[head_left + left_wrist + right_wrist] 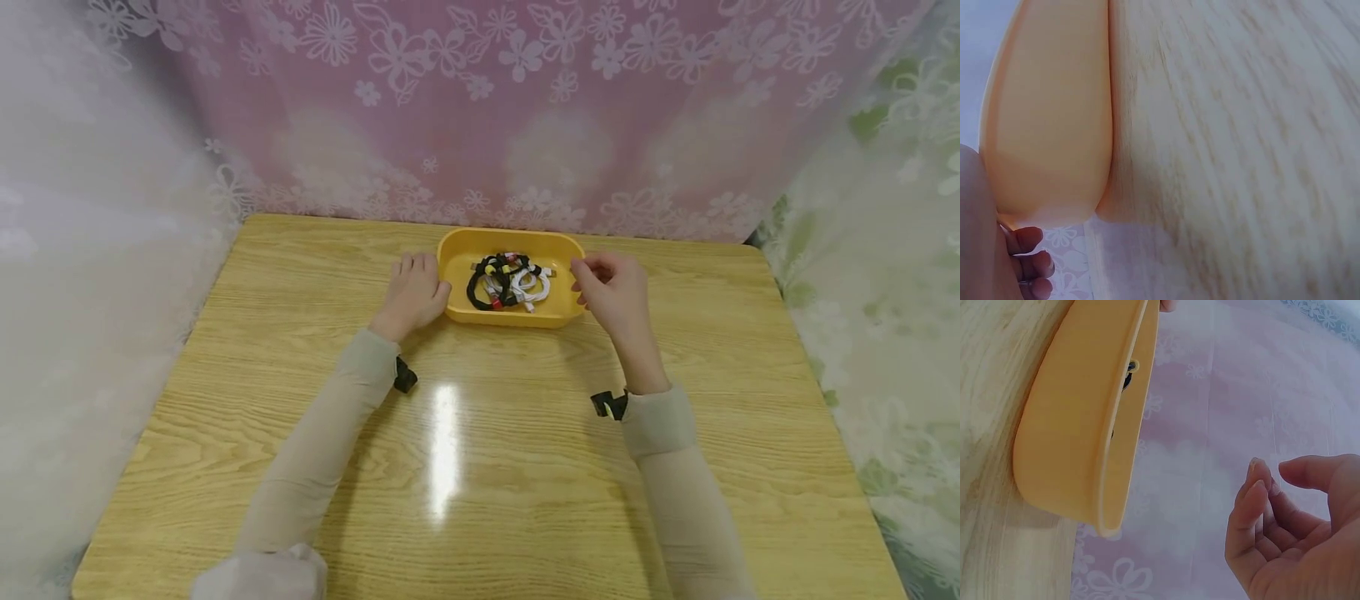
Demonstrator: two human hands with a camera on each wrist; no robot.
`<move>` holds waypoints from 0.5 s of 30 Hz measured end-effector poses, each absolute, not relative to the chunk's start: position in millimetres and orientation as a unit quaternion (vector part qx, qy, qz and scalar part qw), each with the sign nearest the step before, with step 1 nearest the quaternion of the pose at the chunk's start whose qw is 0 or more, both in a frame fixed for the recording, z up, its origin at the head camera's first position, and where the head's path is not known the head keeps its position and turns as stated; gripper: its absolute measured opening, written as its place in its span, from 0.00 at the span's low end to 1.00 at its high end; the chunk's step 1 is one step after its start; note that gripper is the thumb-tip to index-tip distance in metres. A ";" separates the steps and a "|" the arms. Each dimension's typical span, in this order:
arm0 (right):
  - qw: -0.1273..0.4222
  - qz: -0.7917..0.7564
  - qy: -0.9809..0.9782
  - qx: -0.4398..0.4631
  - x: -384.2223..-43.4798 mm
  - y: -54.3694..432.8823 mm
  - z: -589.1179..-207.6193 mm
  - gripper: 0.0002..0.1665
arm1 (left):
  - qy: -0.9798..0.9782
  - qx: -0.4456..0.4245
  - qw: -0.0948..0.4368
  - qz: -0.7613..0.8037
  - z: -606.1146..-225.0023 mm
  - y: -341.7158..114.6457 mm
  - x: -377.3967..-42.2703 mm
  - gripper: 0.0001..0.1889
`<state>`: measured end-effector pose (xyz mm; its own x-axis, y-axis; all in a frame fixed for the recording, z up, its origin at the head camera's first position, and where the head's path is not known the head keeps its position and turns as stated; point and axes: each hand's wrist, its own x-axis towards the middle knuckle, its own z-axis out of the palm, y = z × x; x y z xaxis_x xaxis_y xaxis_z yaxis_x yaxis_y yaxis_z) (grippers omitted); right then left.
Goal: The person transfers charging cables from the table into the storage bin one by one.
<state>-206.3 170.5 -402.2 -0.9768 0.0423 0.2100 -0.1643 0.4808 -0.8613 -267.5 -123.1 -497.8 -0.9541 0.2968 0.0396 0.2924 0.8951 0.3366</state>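
A yellow plastic bin (566, 305) stands near the back edge of the table, with coiled cables inside. A black coiled cable (472, 293) lies at the left of the bundle and a white coiled cable (542, 292) at its right; red and yellow bits show among them. My left hand (411, 292) is at the bin's left end, its thumb by the rim and its fingers pointing away. At the right end, my right hand (618, 292) hovers by the rim. In the right wrist view its fingers are loosely bent, with a gap to the thumb, apart from the bin.
The wooden table (517, 467) reaches toward me, with a bright reflection on its surface. A pink flowered curtain (480, 125) hangs right behind the table's back edge. Pale flowered cloth (862, 317) borders the right side. Each wrist wears a black mount (405, 375).
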 end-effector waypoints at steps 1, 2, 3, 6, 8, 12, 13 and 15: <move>0.104 0.510 -0.853 0.039 -205.0 171.8 -403.4 0.16 | 0.974 0.151 0.005 0.172 -498.0 -123.3 -267.5 0.10; 0.108 0.513 -0.851 0.042 -204.1 172.8 -404.9 0.16 | 0.974 0.150 0.004 0.170 -498.3 -123.6 -267.7 0.10; 0.109 0.514 -0.850 0.045 -203.3 173.9 -406.8 0.16 | 0.974 0.150 0.003 0.168 -498.9 -124.0 -268.0 0.10; 0.110 0.514 -0.849 0.053 -201.6 176.8 -411.7 0.15 | 0.975 0.147 0.003 0.166 -499.5 -124.9 -268.4 0.11; 0.109 0.511 -0.851 0.055 -200.6 178.7 -415.0 0.15 | 0.975 0.147 0.005 0.166 -499.9 -125.3 -268.4 0.11; 0.105 0.515 -0.849 0.052 -199.6 183.6 -425.6 0.14 | 0.975 0.146 0.002 0.168 -500.5 -126.1 -268.8 0.12; 0.104 0.517 -0.848 0.053 -198.9 184.8 -428.5 0.13 | 0.975 0.145 -0.001 0.167 -500.5 -126.4 -268.6 0.12; 0.103 0.519 -0.847 0.053 -196.5 187.3 -434.0 0.13 | 0.976 0.143 -0.006 0.163 -500.3 -127.0 -267.9 0.15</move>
<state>-196.5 187.3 -434.0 -0.9729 0.0168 0.2305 -0.1977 0.4565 -0.8675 -267.9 -127.0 -500.3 -0.9592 0.2765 0.0585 0.2806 0.9062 0.3163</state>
